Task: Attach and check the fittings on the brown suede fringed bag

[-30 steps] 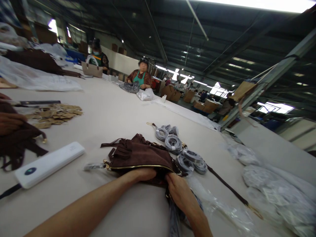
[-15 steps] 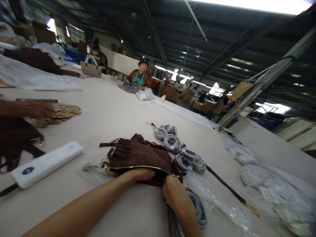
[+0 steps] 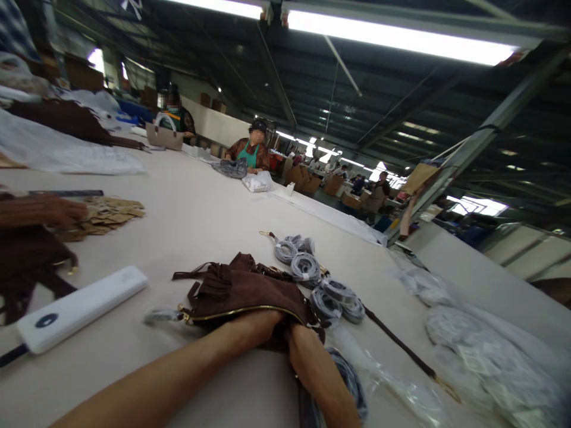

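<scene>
A dark brown fringed bag [image 3: 254,292] lies on the pale table with its gold zipper open toward me. My left hand [image 3: 263,324] reaches inside the opening, its fingers hidden by the bag. Beside it my right hand [image 3: 298,339] is also in the mouth of the bag, fingers out of sight. A wrapped zipper-end piece [image 3: 163,315] hangs off the bag's left corner. Coiled straps in grey wrapping [image 3: 306,267] lie just behind and to the right of the bag. Another wrapped coil [image 3: 345,374] rests by my right forearm.
A white oblong device [image 3: 84,306] with a black cord lies at left. Another person's hand [image 3: 57,211] is over tan pieces [image 3: 113,214], near a second brown bag [image 3: 31,261]. A dark strap [image 3: 399,345] and clear plastic bags [image 3: 473,345] lie at right. Co-workers stand at the far edge.
My left hand has gone deeper into the bag, and my right hand has also slipped further in. The view has tilted up slightly, showing more ceiling light.
</scene>
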The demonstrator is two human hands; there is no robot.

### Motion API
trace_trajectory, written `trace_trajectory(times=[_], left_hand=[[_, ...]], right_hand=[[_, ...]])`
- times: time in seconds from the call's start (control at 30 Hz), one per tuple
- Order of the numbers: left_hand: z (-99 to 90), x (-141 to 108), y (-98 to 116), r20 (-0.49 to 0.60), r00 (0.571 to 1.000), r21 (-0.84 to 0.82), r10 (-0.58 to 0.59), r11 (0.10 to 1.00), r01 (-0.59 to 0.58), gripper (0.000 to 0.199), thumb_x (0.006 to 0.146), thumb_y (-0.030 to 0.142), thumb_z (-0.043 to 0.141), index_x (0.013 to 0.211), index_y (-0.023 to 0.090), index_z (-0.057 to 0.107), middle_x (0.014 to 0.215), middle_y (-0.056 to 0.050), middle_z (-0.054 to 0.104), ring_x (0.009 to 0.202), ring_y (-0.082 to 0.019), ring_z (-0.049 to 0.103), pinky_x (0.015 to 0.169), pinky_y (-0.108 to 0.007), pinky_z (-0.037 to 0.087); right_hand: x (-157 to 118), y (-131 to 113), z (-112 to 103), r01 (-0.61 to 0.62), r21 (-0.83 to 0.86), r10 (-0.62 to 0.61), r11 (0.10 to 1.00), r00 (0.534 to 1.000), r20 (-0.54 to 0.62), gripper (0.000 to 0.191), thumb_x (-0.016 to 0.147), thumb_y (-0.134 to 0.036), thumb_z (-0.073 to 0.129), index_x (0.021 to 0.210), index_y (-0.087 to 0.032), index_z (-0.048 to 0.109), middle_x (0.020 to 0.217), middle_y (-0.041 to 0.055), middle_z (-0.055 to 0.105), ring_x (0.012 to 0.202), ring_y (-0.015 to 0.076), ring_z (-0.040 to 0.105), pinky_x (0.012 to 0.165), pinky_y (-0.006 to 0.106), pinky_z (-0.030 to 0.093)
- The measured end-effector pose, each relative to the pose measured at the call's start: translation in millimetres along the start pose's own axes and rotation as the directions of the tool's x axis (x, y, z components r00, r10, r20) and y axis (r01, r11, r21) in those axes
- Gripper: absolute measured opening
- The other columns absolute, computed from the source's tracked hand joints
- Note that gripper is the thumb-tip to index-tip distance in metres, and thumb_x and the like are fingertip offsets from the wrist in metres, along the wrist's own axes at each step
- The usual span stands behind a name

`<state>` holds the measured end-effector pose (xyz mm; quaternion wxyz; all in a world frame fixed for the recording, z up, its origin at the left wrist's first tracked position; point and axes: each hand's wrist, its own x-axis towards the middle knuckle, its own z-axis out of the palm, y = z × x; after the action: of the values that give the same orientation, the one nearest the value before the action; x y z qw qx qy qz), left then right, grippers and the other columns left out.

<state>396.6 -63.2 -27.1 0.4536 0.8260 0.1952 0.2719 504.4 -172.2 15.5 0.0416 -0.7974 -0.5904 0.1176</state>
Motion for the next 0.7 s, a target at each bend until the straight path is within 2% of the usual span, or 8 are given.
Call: trace_trajectory(times=[0.07, 0.13, 0.23, 0.3, 0.37, 0.47, 0.53, 0.7], left_hand=[[-15.3, -4.7, 18.5, 0.060, 0.996, 0.170, 0.067, 0.983, -0.076, 0.052, 0.068, 0.001, 0.050, 0.115, 0.017, 0.066, 0.113, -0.007, 0.068, 0.110, -0.030, 0.057, 0.089, -0.033, 0.045], [-34.2, -9.4, 40.5, 0.154, 0.984, 0.371, 0.090, 0.918, -0.142, 0.042, 0.071, 0.002, 0.049, 0.105, 0.015, 0.069, 0.105, -0.010, 0.070, 0.098, -0.028, 0.061, 0.080, -0.032, 0.047], [-56.6, -12.2, 69.4, 0.250, 0.964, 0.453, 0.088, 0.869, -0.196, 0.020, 0.073, 0.006, 0.049, 0.070, 0.014, 0.067, 0.073, -0.008, 0.068, 0.068, -0.020, 0.059, 0.064, -0.028, 0.044], [-62.3, -11.0, 80.0, 0.247, 0.956, 0.341, 0.160, 0.909, -0.240, 0.017, 0.069, 0.006, 0.049, 0.061, 0.015, 0.061, 0.069, -0.004, 0.063, 0.065, -0.016, 0.055, 0.061, -0.024, 0.041], [-60.9, -8.8, 82.5, 0.189, 0.965, 0.126, 0.181, 0.970, -0.207, 0.017, 0.065, 0.005, 0.048, 0.065, 0.015, 0.062, 0.073, -0.002, 0.062, 0.068, -0.013, 0.055, 0.062, -0.022, 0.040], [-51.5, -5.8, 75.5, 0.193, 0.981, -0.253, -0.024, 0.965, 0.074, 0.023, 0.065, 0.011, 0.048, 0.077, 0.014, 0.067, 0.068, 0.000, 0.062, 0.061, -0.011, 0.054, 0.054, -0.020, 0.037], [-45.2, -4.2, 67.9, 0.211, 0.969, -0.411, -0.128, 0.888, 0.207, 0.019, 0.066, 0.016, 0.050, 0.076, 0.013, 0.067, 0.062, 0.000, 0.062, 0.055, -0.011, 0.052, 0.048, -0.020, 0.034], [-38.2, -0.4, 53.1, 0.134, 0.978, -0.585, -0.159, 0.784, 0.208, 0.012, 0.065, 0.022, 0.063, 0.072, 0.012, 0.062, 0.063, -0.001, 0.065, 0.056, -0.011, 0.057, 0.056, -0.022, 0.045]], right_hand=[[-2.6, 10.4, -5.7, 0.093, 0.216, -0.102, 0.972, 0.994, 0.032, 0.029, 0.094, -0.016, 0.034, 0.091, -0.017, 0.063, 0.076, 0.0095, 0.073, 0.066, 0.0207, 0.069, 0.059, 0.027, 0.048], [-3.7, 21.7, -13.3, 0.153, 0.430, -0.198, 0.890, 0.978, 0.060, 0.030, 0.095, -0.025, 0.033, 0.100, -0.019, 0.061, 0.071, 0.0056, 0.071, 0.054, 0.0179, 0.065, 0.050, 0.025, 0.047], [-2.7, 35.8, -28.9, 0.236, 0.609, -0.286, 0.757, 0.958, -0.016, 0.036, 0.094, -0.037, 0.034, 0.116, -0.021, 0.058, 0.097, 0.0095, 0.073, 0.073, 0.0202, 0.070, 0.056, 0.027, 0.051], [-1.7, 41.5, -40.1, 0.299, 0.601, -0.289, 0.741, 0.950, -0.117, 0.036, 0.093, -0.041, 0.037, 0.114, -0.022, 0.059, 0.104, 0.0100, 0.073, 0.083, 0.0220, 0.070, 0.065, 0.030, 0.053], [-1.0, 43.3, -48.1, 0.348, 0.508, -0.252, 0.788, 0.935, -0.249, 0.032, 0.092, -0.042, 0.040, 0.105, -0.022, 0.062, 0.093, 0.0079, 0.074, 0.077, 0.0215, 0.068, 0.069, 0.033, 0.051], [0.6, 38.7, -47.5, 0.359, 0.510, -0.181, 0.782, 0.913, -0.365, 0.029, 0.091, -0.045, 0.044, 0.095, -0.022, 0.061, 0.079, 0.0048, 0.072, 0.060, 0.0178, 0.060, 0.061, 0.032, 0.048], [3.2, 32.7, -39.1, 0.322, 0.694, -0.129, 0.644, 0.940, -0.316, 0.029, 0.089, -0.049, 0.048, 0.095, -0.022, 0.058, 0.076, 0.0031, 0.069, 0.058, 0.0166, 0.060, 0.054, 0.029, 0.047], [13.8, 25.0, -16.5, 0.189, 0.966, -0.168, 0.175, 0.973, -0.160, 0.043, 0.070, -0.040, 0.080, 0.100, -0.023, 0.053, 0.083, -0.0010, 0.070, 0.076, 0.0153, 0.067, 0.069, 0.026, 0.053]])
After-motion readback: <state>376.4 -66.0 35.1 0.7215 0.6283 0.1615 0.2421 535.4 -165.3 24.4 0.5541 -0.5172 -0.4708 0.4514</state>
